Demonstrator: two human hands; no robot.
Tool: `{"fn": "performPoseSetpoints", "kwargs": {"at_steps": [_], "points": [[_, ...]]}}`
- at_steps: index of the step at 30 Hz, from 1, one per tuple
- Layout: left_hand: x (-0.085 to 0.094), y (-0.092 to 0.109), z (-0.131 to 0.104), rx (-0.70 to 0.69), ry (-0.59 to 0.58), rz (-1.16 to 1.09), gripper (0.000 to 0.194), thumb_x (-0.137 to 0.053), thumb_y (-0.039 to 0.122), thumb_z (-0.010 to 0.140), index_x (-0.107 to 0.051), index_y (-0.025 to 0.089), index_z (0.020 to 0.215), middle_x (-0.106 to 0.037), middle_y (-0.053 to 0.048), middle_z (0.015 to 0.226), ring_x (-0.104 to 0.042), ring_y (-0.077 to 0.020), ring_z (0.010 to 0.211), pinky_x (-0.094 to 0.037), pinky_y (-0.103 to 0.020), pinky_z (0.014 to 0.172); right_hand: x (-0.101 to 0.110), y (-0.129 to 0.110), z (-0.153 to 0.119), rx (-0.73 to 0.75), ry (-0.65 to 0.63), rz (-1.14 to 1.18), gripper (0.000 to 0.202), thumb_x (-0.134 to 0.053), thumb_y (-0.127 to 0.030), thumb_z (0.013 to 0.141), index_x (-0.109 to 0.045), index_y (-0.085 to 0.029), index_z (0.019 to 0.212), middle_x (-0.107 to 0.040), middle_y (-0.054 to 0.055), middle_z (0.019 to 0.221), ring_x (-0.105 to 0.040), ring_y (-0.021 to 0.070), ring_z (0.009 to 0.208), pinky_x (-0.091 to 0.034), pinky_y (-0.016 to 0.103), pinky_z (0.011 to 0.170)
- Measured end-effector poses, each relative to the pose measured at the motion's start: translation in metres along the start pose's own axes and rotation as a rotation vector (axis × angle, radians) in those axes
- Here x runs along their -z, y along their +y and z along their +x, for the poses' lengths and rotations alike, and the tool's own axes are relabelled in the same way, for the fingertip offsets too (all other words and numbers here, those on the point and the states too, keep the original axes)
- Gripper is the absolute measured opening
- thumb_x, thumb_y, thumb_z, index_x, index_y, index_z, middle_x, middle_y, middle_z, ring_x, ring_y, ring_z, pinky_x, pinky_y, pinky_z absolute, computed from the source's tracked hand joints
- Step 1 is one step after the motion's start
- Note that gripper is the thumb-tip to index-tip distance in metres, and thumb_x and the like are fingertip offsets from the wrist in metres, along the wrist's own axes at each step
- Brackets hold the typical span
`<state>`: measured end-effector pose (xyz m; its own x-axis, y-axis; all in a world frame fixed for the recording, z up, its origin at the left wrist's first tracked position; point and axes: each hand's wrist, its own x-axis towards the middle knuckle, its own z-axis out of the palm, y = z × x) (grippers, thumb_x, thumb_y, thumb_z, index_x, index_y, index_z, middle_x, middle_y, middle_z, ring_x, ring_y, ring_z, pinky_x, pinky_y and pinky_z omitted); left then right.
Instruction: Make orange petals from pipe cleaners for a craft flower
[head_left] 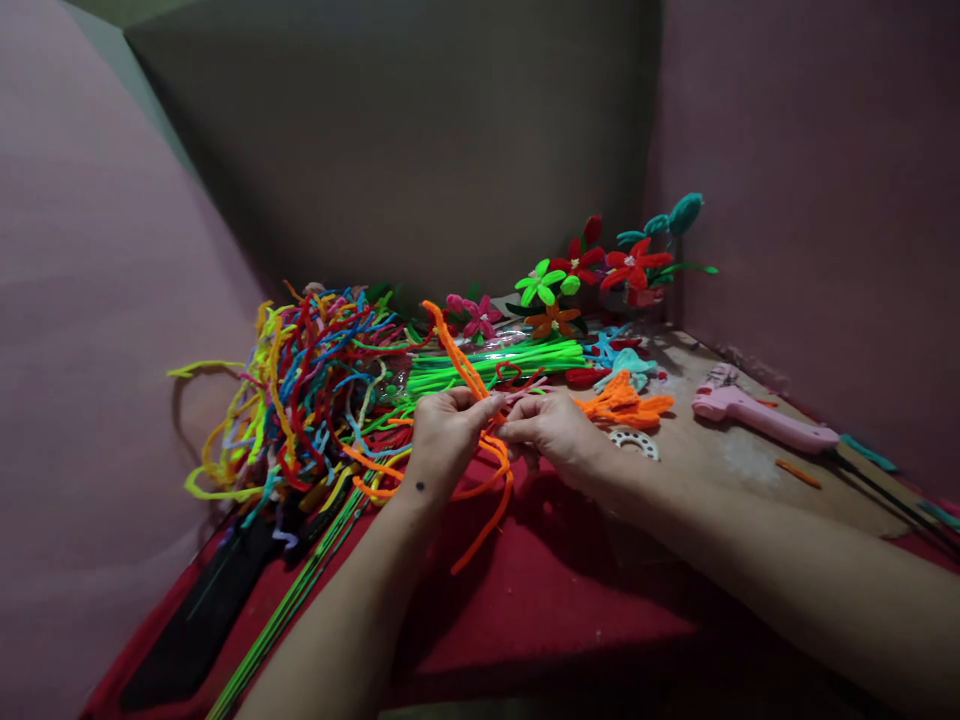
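Note:
Both my hands meet over the front of the red-covered table, pinching orange pipe cleaners. My left hand is closed on the strands, some of which stick up above the fingers while others loop and hang below. Right beside it, my right hand is closed with its fingertips at the same orange strands. Just past the right hand lies a bunch of orange pipe-cleaner petals. A white disc with holes sits partly behind my right forearm. Behind the hands lies a bundle of green pipe cleaners.
A tangled heap of multicoloured pipe cleaners is at left. Finished pipe-cleaner flowers stand at the back. A pink glue gun with a black cord rests on cardboard at right. Thin green stems and a black object lie front left.

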<state>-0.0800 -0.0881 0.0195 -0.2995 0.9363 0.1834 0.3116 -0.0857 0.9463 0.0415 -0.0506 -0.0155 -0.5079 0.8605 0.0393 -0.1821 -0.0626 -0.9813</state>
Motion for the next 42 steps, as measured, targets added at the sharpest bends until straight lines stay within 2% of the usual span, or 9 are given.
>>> {"fn": "performPoseSetpoints", "kwargs": {"at_steps": [2,6,8,11,15,22,28,31,42], "points": [[0.000,-0.001,0.001,0.005,0.010,0.010,0.031,-0.069,0.034,0.063,-0.051,0.012,0.049,-0.035,0.008,0.038,-0.025,-0.0016,0.035,-0.017,-0.018,0.036,0.000,-0.001,-0.001,-0.009,0.011,0.001,0.018,-0.064,-0.016,0.059,-0.051,-0.014,0.047,-0.055,-0.001,0.041,-0.042,0.0071,0.027,-0.029,0.019,0.029],[0.004,-0.004,0.005,0.055,-0.049,-0.102,0.033,-0.070,0.034,0.062,-0.046,0.014,0.050,-0.034,0.008,0.038,-0.025,-0.0017,0.032,-0.016,-0.019,0.035,0.002,-0.008,-0.001,-0.102,-0.105,0.176,0.011,-0.062,-0.022,0.065,-0.060,-0.011,0.064,-0.063,0.005,0.057,-0.052,0.0101,0.040,-0.042,0.023,0.041],[0.007,-0.005,0.007,0.085,-0.085,-0.157,0.034,-0.070,0.034,0.061,-0.044,0.015,0.049,-0.034,0.008,0.038,-0.024,-0.0017,0.031,-0.014,-0.019,0.034,0.004,-0.010,0.000,-0.142,-0.098,0.240,0.013,-0.058,-0.023,0.068,-0.061,-0.011,0.069,-0.062,0.005,0.060,-0.055,0.0122,0.046,-0.045,0.026,0.046],[0.009,-0.005,0.007,0.113,-0.113,-0.201,0.034,-0.072,0.033,0.060,-0.045,0.015,0.050,-0.033,0.009,0.038,-0.024,-0.0016,0.031,-0.014,-0.018,0.033,0.005,-0.009,0.002,-0.086,-0.038,0.237,0.010,-0.060,-0.021,0.065,-0.060,-0.011,0.063,-0.055,0.001,0.055,-0.051,0.0105,0.047,-0.042,0.024,0.046],[0.008,0.000,0.005,0.114,-0.128,-0.196,0.033,-0.074,0.032,0.057,-0.047,0.014,0.049,-0.033,0.009,0.037,-0.025,-0.0015,0.030,-0.014,-0.018,0.032,0.006,-0.004,0.004,0.023,-0.086,0.158,0.006,-0.063,-0.015,0.059,-0.060,-0.010,0.060,-0.054,0.000,0.053,-0.045,0.0073,0.044,-0.037,0.023,0.045],[0.011,-0.005,0.007,-0.009,-0.127,-0.199,0.027,-0.070,0.031,0.064,-0.052,0.014,0.054,-0.042,0.006,0.039,-0.034,-0.0039,0.033,-0.023,-0.019,0.034,0.003,-0.006,0.003,0.054,-0.077,-0.002,0.013,-0.061,-0.017,0.061,-0.056,-0.012,0.050,-0.048,-0.003,0.040,-0.041,0.0066,0.038,-0.031,0.022,0.043],[0.010,-0.011,0.010,0.064,-0.160,-0.318,0.027,-0.072,0.030,0.063,-0.051,0.014,0.055,-0.044,0.006,0.041,-0.036,-0.0041,0.034,-0.025,-0.018,0.035,0.004,-0.006,0.002,0.058,-0.086,-0.006,0.012,-0.062,-0.023,0.063,-0.060,-0.013,0.058,-0.052,-0.002,0.048,-0.044,0.0078,0.045,-0.035,0.023,0.048],[0.006,-0.011,0.008,0.066,-0.202,-0.302,0.026,-0.072,0.028,0.061,-0.053,0.014,0.054,-0.045,0.005,0.040,-0.036,-0.0044,0.034,-0.023,-0.018,0.034,0.004,-0.006,0.002,0.084,-0.063,-0.001,0.018,-0.065,-0.027,0.062,-0.058,-0.013,0.053,-0.050,-0.002,0.047,-0.042,0.0076,0.046,-0.033,0.024,0.049],[0.007,-0.016,0.012,0.121,-0.268,-0.341,0.022,-0.073,0.027,0.061,-0.057,0.012,0.060,-0.047,0.005,0.044,-0.034,-0.0022,0.034,-0.021,-0.017,0.034,0.002,-0.003,0.003,0.067,-0.023,0.023,0.015,-0.065,-0.023,0.060,-0.058,-0.013,0.052,-0.047,-0.004,0.047,-0.036,0.0064,0.045,-0.026,0.024,0.046]]}}
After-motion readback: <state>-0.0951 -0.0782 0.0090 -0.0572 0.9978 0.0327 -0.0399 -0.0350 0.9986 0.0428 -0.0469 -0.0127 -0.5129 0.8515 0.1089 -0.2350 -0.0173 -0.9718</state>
